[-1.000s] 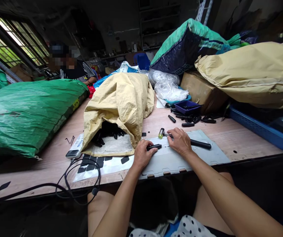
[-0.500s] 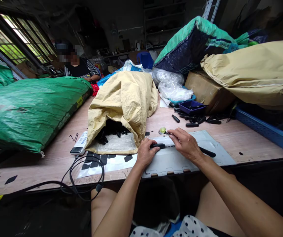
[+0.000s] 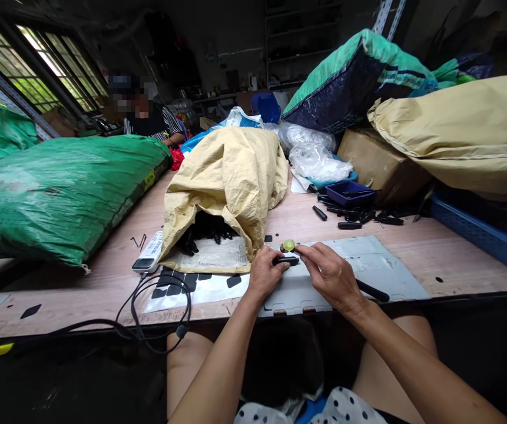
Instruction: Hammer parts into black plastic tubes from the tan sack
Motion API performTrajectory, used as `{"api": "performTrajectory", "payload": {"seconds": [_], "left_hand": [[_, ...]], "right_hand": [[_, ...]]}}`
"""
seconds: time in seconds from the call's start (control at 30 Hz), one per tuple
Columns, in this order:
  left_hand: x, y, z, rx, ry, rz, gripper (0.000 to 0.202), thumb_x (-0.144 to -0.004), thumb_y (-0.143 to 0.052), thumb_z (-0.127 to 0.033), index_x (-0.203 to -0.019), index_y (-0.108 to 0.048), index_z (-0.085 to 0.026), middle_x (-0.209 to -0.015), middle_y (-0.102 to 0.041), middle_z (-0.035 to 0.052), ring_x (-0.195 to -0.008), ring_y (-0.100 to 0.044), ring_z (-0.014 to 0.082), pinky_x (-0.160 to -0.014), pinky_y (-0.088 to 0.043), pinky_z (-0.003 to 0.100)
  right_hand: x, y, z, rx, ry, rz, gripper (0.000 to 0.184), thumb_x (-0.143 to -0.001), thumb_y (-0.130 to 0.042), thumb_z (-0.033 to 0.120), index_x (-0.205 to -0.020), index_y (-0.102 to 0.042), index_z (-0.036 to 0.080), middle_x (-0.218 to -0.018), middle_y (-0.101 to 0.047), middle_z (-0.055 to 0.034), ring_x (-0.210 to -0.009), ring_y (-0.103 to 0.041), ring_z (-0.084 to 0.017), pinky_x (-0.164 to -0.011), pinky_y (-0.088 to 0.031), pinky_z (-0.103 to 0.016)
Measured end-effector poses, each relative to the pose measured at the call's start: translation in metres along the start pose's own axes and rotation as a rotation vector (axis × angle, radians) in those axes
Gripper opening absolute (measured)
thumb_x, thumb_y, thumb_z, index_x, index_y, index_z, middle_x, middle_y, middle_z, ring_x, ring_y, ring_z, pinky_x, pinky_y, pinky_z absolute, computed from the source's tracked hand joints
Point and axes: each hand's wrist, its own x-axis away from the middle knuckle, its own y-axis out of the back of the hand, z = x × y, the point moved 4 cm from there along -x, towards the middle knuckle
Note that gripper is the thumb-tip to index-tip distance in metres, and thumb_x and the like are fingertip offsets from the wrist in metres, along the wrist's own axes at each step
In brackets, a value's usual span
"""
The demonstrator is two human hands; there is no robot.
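Observation:
Over a light grey board point(image 3: 381, 265) at the table's front edge, my left hand point(image 3: 265, 272) grips a slim black piece point(image 3: 287, 260) that points right. My right hand point(image 3: 329, 274) is closed, its thumb and fingers pinching a small item with a round, yellow-green translucent end point(image 3: 288, 245). That round end is just above the black piece; I cannot tell whether they touch. A black handle-like bar point(image 3: 372, 290) lies on the board beside my right wrist, partly hidden by it.
A beige sack point(image 3: 227, 171) opens towards me with black pieces inside. A power bank point(image 3: 148, 256) with a coiled cable lies left. More black pieces point(image 3: 349, 225) surround a purple tray point(image 3: 350, 193). A green sack point(image 3: 59, 194) and blue basket point(image 3: 483, 229) flank the table. Someone sits behind.
My right hand has moved a little down and left, bringing the yellow-green end closer to the black piece. My left hand keeps its grip. The whole view has shifted slightly.

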Motion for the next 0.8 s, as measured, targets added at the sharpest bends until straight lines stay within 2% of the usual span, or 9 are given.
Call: {"api": "performTrajectory", "payload": {"seconds": [0.17,0.33,0.5,0.67,0.8], "left_hand": [[0.0,-0.001,-0.001,-0.017,0.013,-0.003,0.015,-0.08,-0.08,-0.016,-0.093,-0.078,-0.022,-0.087,-0.059,0.0006,-0.091,-0.058,0.0197,-0.086,-0.046,0.034],[0.0,-0.002,0.0,-0.021,0.005,0.006,0.012,-0.082,-0.079,-0.019,-0.093,-0.077,-0.022,-0.091,-0.06,0.0019,-0.096,-0.059,0.0211,-0.09,-0.046,0.035],[0.0,-0.001,0.0,-0.015,0.017,0.014,0.011,-0.083,-0.077,-0.02,-0.093,-0.075,-0.023,-0.09,-0.06,0.0014,-0.095,-0.059,0.0208,-0.088,-0.047,0.035],[0.001,0.0,-0.004,-0.022,0.019,0.009,0.013,-0.079,-0.078,-0.017,-0.089,-0.071,-0.022,-0.09,-0.061,0.0009,-0.094,-0.058,0.0207,-0.088,-0.046,0.035],[0.001,0.002,-0.007,-0.06,0.016,0.017,0.018,-0.076,-0.077,-0.013,-0.087,-0.066,-0.022,-0.091,-0.062,0.0004,-0.092,-0.056,0.0206,-0.085,-0.044,0.034]], "right_hand": [[0.003,-0.005,-0.002,0.094,-0.013,0.079,0.032,-0.103,-0.048,0.025,-0.124,-0.072,0.03,-0.091,-0.069,-0.0035,-0.089,-0.066,-0.018,-0.075,-0.05,-0.027],[0.003,0.009,-0.006,0.061,-0.078,0.008,0.033,-0.105,-0.045,0.031,-0.127,-0.07,0.029,-0.097,-0.071,-0.0046,-0.094,-0.067,-0.019,-0.082,-0.05,-0.029],[0.01,0.009,-0.015,0.073,-0.104,0.094,0.032,-0.103,-0.045,0.028,-0.123,-0.07,0.03,-0.097,-0.072,-0.0034,-0.096,-0.067,-0.019,-0.08,-0.05,-0.029],[-0.004,0.01,-0.036,0.086,-0.166,0.049,0.031,-0.101,-0.049,0.028,-0.124,-0.07,0.028,-0.103,-0.072,-0.0037,-0.1,-0.066,-0.02,-0.083,-0.049,-0.03],[-0.015,-0.004,-0.062,0.144,-0.192,0.075,0.029,-0.098,-0.052,0.025,-0.12,-0.072,0.025,-0.102,-0.07,-0.005,-0.102,-0.063,-0.022,-0.086,-0.047,-0.033]]}}
